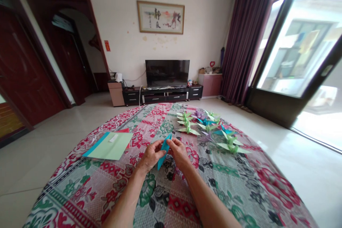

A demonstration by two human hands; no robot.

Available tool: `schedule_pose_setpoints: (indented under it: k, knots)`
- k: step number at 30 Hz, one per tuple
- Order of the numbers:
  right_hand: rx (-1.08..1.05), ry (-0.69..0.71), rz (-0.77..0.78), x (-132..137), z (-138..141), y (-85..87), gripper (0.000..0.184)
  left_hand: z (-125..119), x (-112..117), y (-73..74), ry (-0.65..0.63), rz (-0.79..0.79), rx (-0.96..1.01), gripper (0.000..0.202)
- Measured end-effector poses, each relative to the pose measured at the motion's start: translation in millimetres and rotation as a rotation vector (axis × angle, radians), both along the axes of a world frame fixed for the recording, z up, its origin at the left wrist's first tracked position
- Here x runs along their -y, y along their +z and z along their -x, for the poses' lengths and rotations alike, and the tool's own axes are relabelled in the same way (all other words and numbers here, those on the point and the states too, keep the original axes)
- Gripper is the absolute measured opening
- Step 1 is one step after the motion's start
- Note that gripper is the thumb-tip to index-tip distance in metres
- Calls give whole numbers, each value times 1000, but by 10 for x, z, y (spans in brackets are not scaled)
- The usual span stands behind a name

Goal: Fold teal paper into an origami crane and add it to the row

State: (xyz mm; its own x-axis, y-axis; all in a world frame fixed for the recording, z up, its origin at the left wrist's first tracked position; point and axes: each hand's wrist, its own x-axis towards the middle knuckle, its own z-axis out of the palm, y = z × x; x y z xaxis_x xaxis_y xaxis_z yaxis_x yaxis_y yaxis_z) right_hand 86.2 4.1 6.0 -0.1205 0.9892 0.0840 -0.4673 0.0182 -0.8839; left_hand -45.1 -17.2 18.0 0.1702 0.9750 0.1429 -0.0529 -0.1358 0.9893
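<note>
A piece of folded blue origami paper point(164, 149), narrow and pointed at both ends, is held up over the table between my two hands. My left hand point(153, 154) pinches its left side, thumb in front. On the upper right side, my right hand point(178, 151) grips the same paper with thumb and fingers. Parts of the paper are hidden behind the fingers. To the right stand several finished paper cranes point(187, 128) in green, blue, purple and pink. Left of my hands lies a stack of coloured paper sheets point(117, 149), light green on top, with blue and red edges showing.
A floral cloth covers the round table point(157, 206). On the paper stack sits a small white slip point(113, 138). Beyond the table, a television point(167, 73) stands on a low cabinet point(155, 98) against the wall. A glass door point(288, 50) and purple curtain point(247, 35) are at right.
</note>
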Motion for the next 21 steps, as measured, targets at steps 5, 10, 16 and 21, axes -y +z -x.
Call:
schedule_pose_setpoints:
  k: [5, 10, 16, 21]
  knots:
    - [20, -15, 0, -12, -21, 16, 28, 18, -26, -43, -8, -1, -8, 49]
    - [-11, 12, 12, -14, -32, 12, 26, 33, -25, -40, -6, -7, -3, 50]
    - [-32, 39, 15, -12, -33, 9, 24, 6, 20, 30, -14, 21, 5, 47]
    - [11, 94, -47, -9, -61, 41, 27, -4, 52, 52, -1, 66, 69, 47]
